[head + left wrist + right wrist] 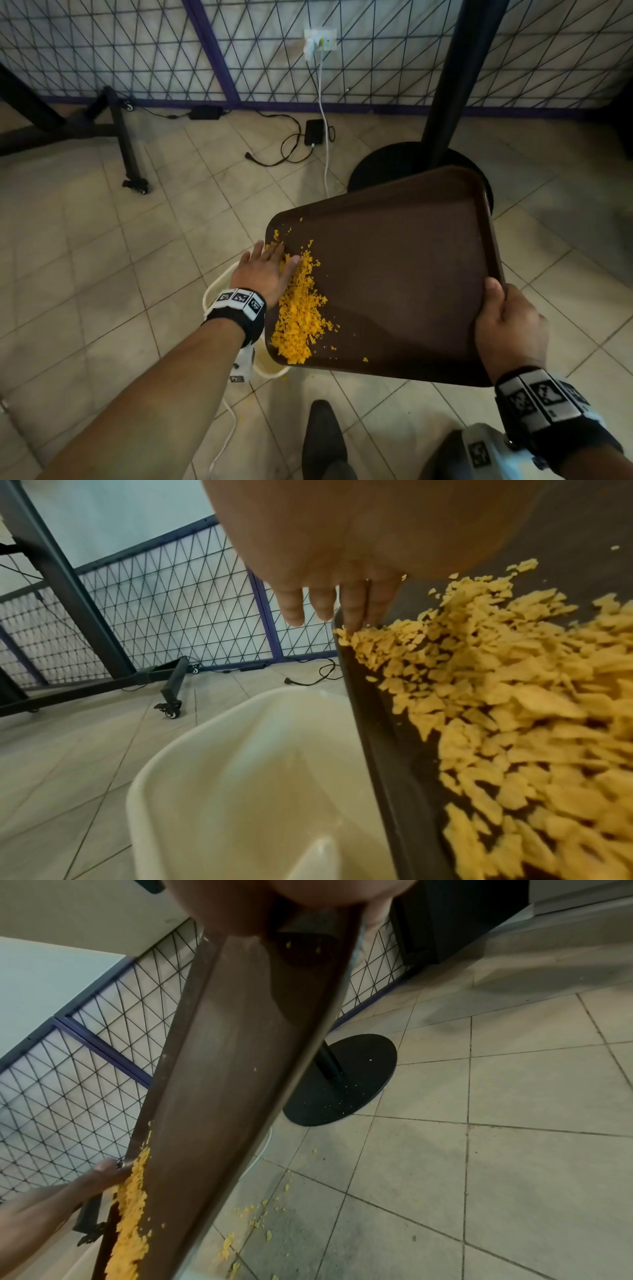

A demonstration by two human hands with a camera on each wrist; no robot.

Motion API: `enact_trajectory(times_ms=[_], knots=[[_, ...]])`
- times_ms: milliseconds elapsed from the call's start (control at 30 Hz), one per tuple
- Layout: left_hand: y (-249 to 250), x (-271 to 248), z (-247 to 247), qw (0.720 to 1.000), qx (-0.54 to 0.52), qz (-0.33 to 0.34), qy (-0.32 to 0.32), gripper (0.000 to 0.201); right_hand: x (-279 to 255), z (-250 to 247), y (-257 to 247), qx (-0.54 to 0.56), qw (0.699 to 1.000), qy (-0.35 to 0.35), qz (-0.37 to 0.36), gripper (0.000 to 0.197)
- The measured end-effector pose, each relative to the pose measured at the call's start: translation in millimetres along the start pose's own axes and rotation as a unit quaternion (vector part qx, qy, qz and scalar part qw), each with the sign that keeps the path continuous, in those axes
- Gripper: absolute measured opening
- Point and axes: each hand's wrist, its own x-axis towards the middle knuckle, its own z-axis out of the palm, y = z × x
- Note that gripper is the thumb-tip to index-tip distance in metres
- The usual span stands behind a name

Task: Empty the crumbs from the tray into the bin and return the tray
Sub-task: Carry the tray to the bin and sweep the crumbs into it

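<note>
The brown tray (pixel 404 274), a smooth rounded rectangle with a raised rim, is tilted over the glossy cream bin (pixel 240 777), its low left edge above the bin's mouth. The right hand (pixel 507 325) clamps the high right rim, thumb on top. The left hand (pixel 263 274) lies flat, fingers straight, against jagged yellow crumbs (pixel 301 318) heaped along the low edge. A few crumbs dot the tiled floor (pixel 514 1150).
</note>
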Motion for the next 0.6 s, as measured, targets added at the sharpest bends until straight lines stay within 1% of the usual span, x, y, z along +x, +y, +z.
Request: enact_trajectory(times_ms=[67, 133, 167, 233, 300, 400, 467, 533, 600], knots=[[0.5, -2.8, -4.4, 0.999, -0.006, 0.012, 0.039, 0.079, -1.1, -1.2, -1.1, -0.003, 1.0, -0.007, 0.004, 0.041], [7.2, 0.0, -12.4, 0.996, -0.026, 0.047, 0.073, 0.074, -2.4, -1.2, -2.6, -0.006, 1.0, -0.008, 0.006, 0.04], [12.6, 2.8, -16.2, 0.994, -0.034, 0.071, 0.08, 0.072, -2.9, -0.6, -3.4, -0.009, 1.0, -0.009, 0.005, 0.04], [23.6, 11.5, -20.1, 0.991, -0.039, 0.104, 0.069, 0.071, -3.1, 0.8, -4.8, -0.01, 1.0, -0.009, 0.001, 0.04], [29.5, 20.3, -18.5, 0.994, -0.033, 0.093, 0.041, 0.074, -2.6, 1.9, -5.6, -0.007, 1.0, -0.005, -0.001, 0.04], [19.6, 22.0, -4.9, 0.999, -0.028, 0.018, 0.002, 0.082, -2.8, -1.3, -8.2, -0.005, 1.0, 0.008, -0.006, 0.038], [7.4, 14.2, 6.2, 0.999, -0.024, -0.012, -0.024, 0.087, -1.9, -3.7, -7.4, -0.003, 1.0, 0.012, -0.005, 0.034], [-3.0, 2.6, 14.7, 1.0, 0.005, 0.002, -0.029, 0.09, -1.4, -3.6, -5.0, -0.007, 1.0, 0.014, -0.008, 0.034], [-8.2, -6.4, 15.7, 0.999, 0.013, 0.033, 0.007, 0.09, -1.0, -0.4, -2.6, -0.011, 1.0, 0.012, -0.01, 0.038]])
